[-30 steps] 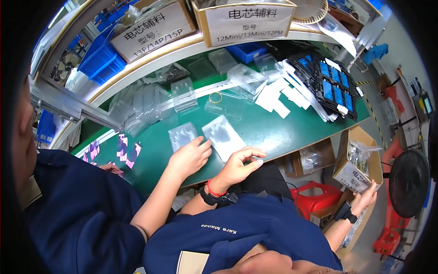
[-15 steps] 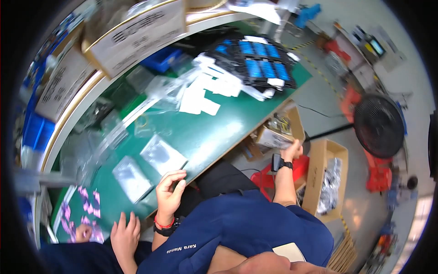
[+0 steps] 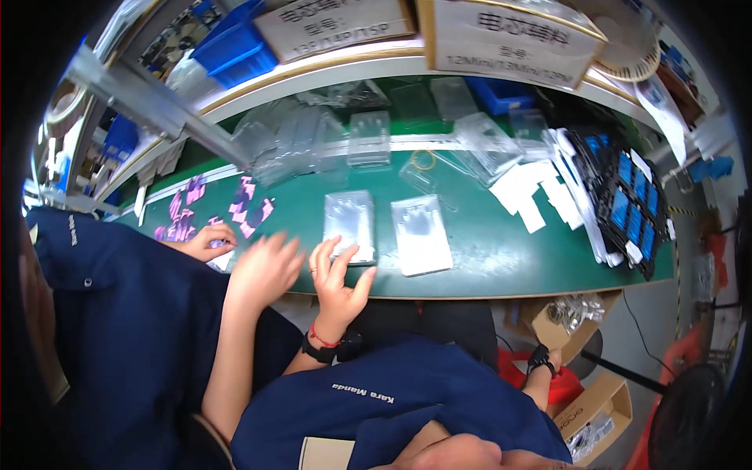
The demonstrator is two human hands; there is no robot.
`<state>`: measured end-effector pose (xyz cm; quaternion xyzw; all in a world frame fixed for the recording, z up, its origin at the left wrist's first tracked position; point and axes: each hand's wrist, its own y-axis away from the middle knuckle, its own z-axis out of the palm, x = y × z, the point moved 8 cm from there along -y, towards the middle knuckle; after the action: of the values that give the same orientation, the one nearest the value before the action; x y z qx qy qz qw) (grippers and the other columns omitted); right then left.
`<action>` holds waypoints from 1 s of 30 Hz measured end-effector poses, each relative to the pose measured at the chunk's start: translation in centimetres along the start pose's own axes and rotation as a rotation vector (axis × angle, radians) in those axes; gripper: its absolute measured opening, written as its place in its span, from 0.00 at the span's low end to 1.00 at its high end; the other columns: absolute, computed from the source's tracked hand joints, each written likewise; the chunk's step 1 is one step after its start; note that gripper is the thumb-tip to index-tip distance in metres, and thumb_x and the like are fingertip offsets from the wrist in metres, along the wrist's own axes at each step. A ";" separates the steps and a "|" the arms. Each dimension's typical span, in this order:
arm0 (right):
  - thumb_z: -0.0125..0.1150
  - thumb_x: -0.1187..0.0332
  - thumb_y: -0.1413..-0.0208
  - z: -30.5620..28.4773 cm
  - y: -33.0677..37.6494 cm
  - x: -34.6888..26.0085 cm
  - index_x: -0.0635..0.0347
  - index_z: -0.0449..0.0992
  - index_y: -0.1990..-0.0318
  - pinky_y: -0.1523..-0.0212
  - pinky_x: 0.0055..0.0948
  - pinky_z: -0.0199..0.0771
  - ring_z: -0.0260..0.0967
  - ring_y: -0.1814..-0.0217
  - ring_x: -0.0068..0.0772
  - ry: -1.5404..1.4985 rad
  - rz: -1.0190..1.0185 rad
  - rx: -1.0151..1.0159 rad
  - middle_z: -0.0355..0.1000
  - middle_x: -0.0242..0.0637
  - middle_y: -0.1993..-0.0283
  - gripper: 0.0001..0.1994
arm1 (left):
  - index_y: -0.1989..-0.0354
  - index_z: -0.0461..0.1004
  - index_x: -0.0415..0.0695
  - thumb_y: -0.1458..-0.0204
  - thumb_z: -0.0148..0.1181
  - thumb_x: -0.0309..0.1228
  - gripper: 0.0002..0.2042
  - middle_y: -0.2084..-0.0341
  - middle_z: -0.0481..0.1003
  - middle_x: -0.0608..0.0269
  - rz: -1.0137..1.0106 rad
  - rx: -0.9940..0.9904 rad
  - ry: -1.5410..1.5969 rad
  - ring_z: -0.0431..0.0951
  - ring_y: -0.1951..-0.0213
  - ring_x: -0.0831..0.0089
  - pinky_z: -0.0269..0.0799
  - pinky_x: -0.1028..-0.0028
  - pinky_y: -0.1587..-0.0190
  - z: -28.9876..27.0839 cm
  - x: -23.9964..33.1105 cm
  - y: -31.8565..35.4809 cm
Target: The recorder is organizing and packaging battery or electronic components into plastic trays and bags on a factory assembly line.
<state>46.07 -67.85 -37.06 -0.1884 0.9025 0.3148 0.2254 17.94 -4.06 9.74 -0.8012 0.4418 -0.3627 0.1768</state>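
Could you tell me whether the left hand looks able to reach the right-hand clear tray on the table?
Probably yes. The left hand lies open at the left tray, and the right tray sits just beside it on the green table, with nothing between them.

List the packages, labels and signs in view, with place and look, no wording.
Left sign card: upper shelf, white rectangle, dark print, tan frame.
Right sign card: upper shelf, larger, white, dark print.
Clear plastic tray: green bench, at the left hand.
Cardboard box: under bench, brown, open.
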 end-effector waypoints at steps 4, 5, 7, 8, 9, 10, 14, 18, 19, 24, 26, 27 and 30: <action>0.60 0.65 0.56 -2.3 5.5 -6.4 0.76 0.75 0.67 0.65 0.37 0.72 0.75 0.70 0.40 0.381 -0.385 -0.248 0.75 0.52 0.69 0.17 | 0.46 0.68 0.44 0.66 0.74 0.45 0.36 0.41 0.52 0.34 -0.156 -0.063 -0.149 0.55 0.40 0.40 0.53 0.53 0.40 1.0 -2.3 0.0; 0.61 0.64 0.56 -5.4 8.0 -6.5 0.76 0.76 0.67 0.64 0.38 0.72 0.75 0.70 0.41 0.457 -0.443 -0.256 0.75 0.52 0.68 0.18 | 0.46 0.68 0.44 0.66 0.74 0.44 0.36 0.41 0.52 0.33 -0.169 -0.112 -0.092 0.55 0.40 0.40 0.53 0.53 0.41 3.1 -2.4 -0.4; 0.63 0.63 0.55 -5.7 19.1 -11.8 0.71 0.78 0.69 0.67 0.35 0.71 0.75 0.72 0.37 0.528 -0.711 -0.521 0.75 0.47 0.75 0.15 | 0.47 0.68 0.43 0.65 0.73 0.42 0.35 0.42 0.53 0.30 -0.181 -0.119 -0.071 0.56 0.41 0.39 0.55 0.52 0.42 3.0 -2.4 -0.5; 0.61 0.66 0.53 -6.6 26.4 -14.7 0.71 0.76 0.72 0.71 0.30 0.69 0.70 0.75 0.30 0.549 -0.818 -0.676 0.73 0.40 0.77 0.12 | 0.47 0.68 0.43 0.65 0.73 0.42 0.35 0.42 0.53 0.30 -0.174 -0.112 -0.051 0.56 0.41 0.39 0.55 0.52 0.42 3.3 -2.8 -0.4; 0.60 0.70 0.50 -7.5 34.4 -17.8 0.71 0.75 0.75 0.75 0.25 0.66 0.66 0.78 0.23 0.563 -0.920 -0.826 0.71 0.33 0.79 0.10 | 0.48 0.68 0.43 0.64 0.73 0.41 0.33 0.42 0.53 0.30 -0.195 -0.099 -0.069 0.57 0.41 0.39 0.56 0.52 0.42 4.0 -3.3 0.0; 0.61 0.69 0.49 -8.8 43.3 -21.2 0.68 0.76 0.74 0.74 0.25 0.67 0.68 0.77 0.22 0.590 -1.101 -0.911 0.71 0.34 0.80 0.09 | 0.49 0.69 0.43 0.64 0.72 0.40 0.32 0.42 0.53 0.31 -0.212 -0.088 -0.098 0.57 0.41 0.39 0.56 0.52 0.43 4.0 -3.3 0.3; 0.70 0.60 0.57 -7.4 61.8 -25.4 0.64 0.71 0.51 0.52 0.38 0.70 0.69 0.53 0.50 0.144 -1.881 -0.808 0.71 0.51 0.54 0.26 | 0.50 0.69 0.42 0.67 0.70 0.35 0.31 0.41 0.53 0.35 -0.230 -0.063 -0.120 0.59 0.43 0.40 0.57 0.52 0.44 4.1 -3.7 0.5; 0.65 0.35 0.67 -1.2 67.8 -23.8 0.56 0.62 0.39 0.57 0.48 0.63 0.60 0.50 0.55 0.414 -2.121 -0.468 0.52 0.64 0.38 0.48 | 0.50 0.69 0.45 0.68 0.70 0.38 0.32 0.42 0.54 0.35 -0.256 -0.122 -0.152 0.60 0.44 0.40 0.57 0.51 0.45 3.8 -3.6 0.1; 0.65 0.37 0.66 0.2 67.9 -23.1 0.55 0.62 0.38 0.57 0.48 0.63 0.60 0.50 0.54 0.507 -2.097 -0.472 0.52 0.64 0.37 0.47 | 0.49 0.69 0.46 0.69 0.70 0.39 0.32 0.42 0.54 0.35 -0.273 -0.140 -0.176 0.60 0.44 0.40 0.57 0.51 0.45 3.8 -3.9 0.3; 0.68 0.49 0.65 2.7 67.0 -22.8 0.53 0.62 0.39 0.55 0.49 0.63 0.60 0.51 0.55 0.568 -2.007 -0.475 0.51 0.66 0.37 0.42 | 0.51 0.69 0.45 0.70 0.71 0.38 0.32 0.42 0.54 0.35 -0.269 -0.199 -0.168 0.62 0.45 0.40 0.59 0.52 0.46 4.6 -4.6 0.1; 0.66 0.61 0.67 1.9 66.6 -24.5 0.54 0.63 0.42 0.52 0.49 0.64 0.60 0.52 0.60 0.429 -1.934 -0.544 0.52 0.68 0.40 0.37 | 0.51 0.68 0.45 0.71 0.71 0.37 0.32 0.43 0.55 0.35 -0.234 -0.187 -0.139 0.63 0.46 0.41 0.60 0.53 0.47 5.0 -4.5 -0.3; 0.66 0.62 0.70 1.7 66.1 -24.8 0.55 0.62 0.43 0.51 0.50 0.63 0.59 0.52 0.61 0.409 -1.895 -0.540 0.54 0.65 0.42 0.38 | 0.52 0.69 0.45 0.71 0.71 0.35 0.32 0.43 0.56 0.36 -0.201 -0.157 -0.127 0.63 0.47 0.41 0.61 0.53 0.47 4.9 -4.2 -0.5; 0.67 0.63 0.71 1.3 65.7 -25.0 0.55 0.60 0.42 0.50 0.50 0.62 0.57 0.50 0.61 0.420 -1.869 -0.615 0.56 0.62 0.45 0.40 | 0.53 0.69 0.44 0.72 0.70 0.33 0.31 0.44 0.58 0.37 -0.184 -0.097 -0.141 0.65 0.48 0.42 0.63 0.54 0.48 3.4 -3.5 -0.6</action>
<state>35.42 -13.98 6.91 -0.9227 0.2938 0.1916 0.1600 19.54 -0.92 6.33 -0.8694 0.3701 -0.2983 0.1345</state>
